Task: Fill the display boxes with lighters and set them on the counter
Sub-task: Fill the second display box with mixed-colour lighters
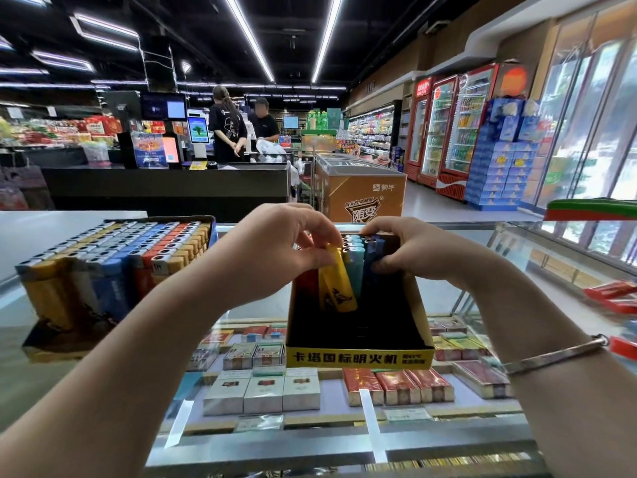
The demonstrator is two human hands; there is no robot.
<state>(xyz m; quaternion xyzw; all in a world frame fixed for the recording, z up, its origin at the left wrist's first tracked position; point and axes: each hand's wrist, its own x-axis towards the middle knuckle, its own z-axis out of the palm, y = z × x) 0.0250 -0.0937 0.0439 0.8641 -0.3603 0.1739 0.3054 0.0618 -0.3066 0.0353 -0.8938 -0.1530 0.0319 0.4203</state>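
**Second box barely started, first one full**

While the glass counter (482, 243) fills the lower half of the view, the job on it looks well short of half done for the box in hand. At about nine o'clock sits the full box (113, 270), packed edge to edge with upright lighters in yellow, white, blue and orange; I judge it finished and already set in place. At the centre stands the yellow box (358, 357), its black inside mostly bare: only a short run at its far end holds the lighters (355, 257), red, teal and dark blue, so most of its rows are left to fill.

The left hand (275, 250), at about eleven o'clock from that box, pinches a yellow lighter (336, 281) between thumb and fingertips, tilted, its lower end down among the standing ones. The right hand (413, 250), at one o'clock, curls its fingers over the dark blue lighters and steadies them.

Writing: the box's front lip reads 卡塔国标明火机, with smaller characters too fine to read. Beyond the counter, at twelve o'clock, an orange freezer (362, 198) carries 蒙牛 and 随变.
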